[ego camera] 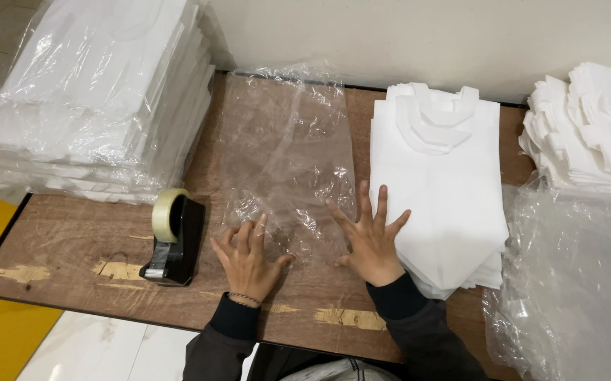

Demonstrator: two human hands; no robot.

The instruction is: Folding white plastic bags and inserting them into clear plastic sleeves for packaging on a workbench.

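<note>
Two hands press flat on a clear plastic bag (288,162) that lies on the wooden table (65,240); we keep our left hand (249,261) at the bag's near left corner with the fingers partly curled and spread on the film, and our right hand (370,240) at its near right edge with all fingers fanned wide, neither hand pinching anything. We see the bag lying lengthwise away from us, its long axis running from our hands toward the wall, leaning slightly; which end is the mouth we cannot tell. We see nothing inside it, only wrinkled film over wood. Just right of it, touching our right hand's fingertips, sits a stack of white non-woven handle bags (439,183), handles toward the wall. Left of our left hand stands a black tape dispenser (172,240) with a roll of tape. At far left a plastic-wrapped bundle (93,99) holds more white folded pieces. At far right another pile of white bags (595,127) rests above loose crumpled clear plastic (573,282).
</note>
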